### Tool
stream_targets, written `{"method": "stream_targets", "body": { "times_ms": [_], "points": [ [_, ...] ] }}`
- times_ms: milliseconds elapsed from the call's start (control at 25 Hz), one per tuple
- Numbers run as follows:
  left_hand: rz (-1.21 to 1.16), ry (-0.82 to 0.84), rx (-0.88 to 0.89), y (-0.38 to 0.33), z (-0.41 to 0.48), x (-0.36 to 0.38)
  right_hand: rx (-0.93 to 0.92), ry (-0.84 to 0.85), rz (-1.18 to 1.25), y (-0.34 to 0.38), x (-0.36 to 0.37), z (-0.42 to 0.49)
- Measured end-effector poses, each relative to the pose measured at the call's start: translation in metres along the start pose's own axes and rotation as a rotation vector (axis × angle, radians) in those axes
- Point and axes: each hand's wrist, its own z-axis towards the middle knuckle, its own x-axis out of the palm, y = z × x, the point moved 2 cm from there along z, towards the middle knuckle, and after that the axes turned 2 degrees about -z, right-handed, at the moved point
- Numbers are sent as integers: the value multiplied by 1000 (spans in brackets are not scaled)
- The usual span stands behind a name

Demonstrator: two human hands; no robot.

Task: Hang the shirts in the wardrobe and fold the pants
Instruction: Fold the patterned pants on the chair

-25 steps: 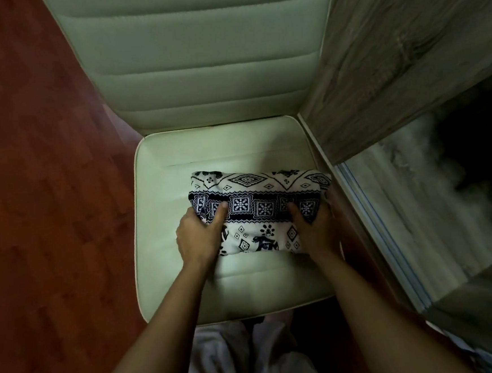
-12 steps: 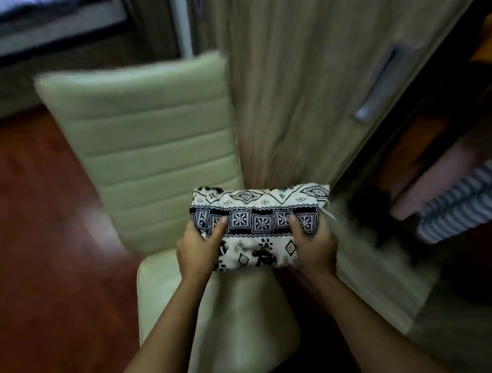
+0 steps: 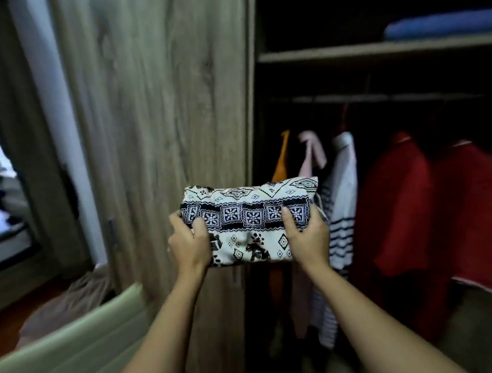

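The folded pants [image 3: 250,215], white with a dark blue patterned band, are held up in the air in front of the wardrobe. My left hand [image 3: 189,243] grips their left end and my right hand [image 3: 307,234] grips their right end, thumbs on top. Behind them, in the open wardrobe, hang shirts on a rail [image 3: 379,98]: an orange one [image 3: 281,160], a pink one [image 3: 311,151], a white striped one [image 3: 342,196] and two red ones [image 3: 402,203].
A wooden wardrobe door [image 3: 159,105] stands left of the opening. A shelf [image 3: 375,49] above the rail carries a folded blue cloth [image 3: 444,25]. The pale green chair back [image 3: 69,350] is at the lower left, with a beige heap [image 3: 71,297] on the floor behind it.
Both hands lifted the folded pants off the chair seat and carried them up and to the right, toward the open wardrobe. The view swung up from the chair to the wardrobe.
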Motion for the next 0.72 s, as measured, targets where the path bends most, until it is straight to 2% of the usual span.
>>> {"method": "stream_targets", "body": {
  "times_ms": [120,320,480,600,720],
  "points": [
    [-152,130,160,-84,12,23,-102,-140,-6,40,-60,55],
    [-269,312,389,-184,10,61,-269,-342,-124,84,-149,121],
    [-414,353,502,-252,6,88,-364,-455,-203,109,-203,169],
    [-520,352,631,-292,6,107,-418,-480,-216,127,-231,197],
    [-519,357,702,-332,14,132,-531,-479,-336,139,-257,233]
  ]
}}
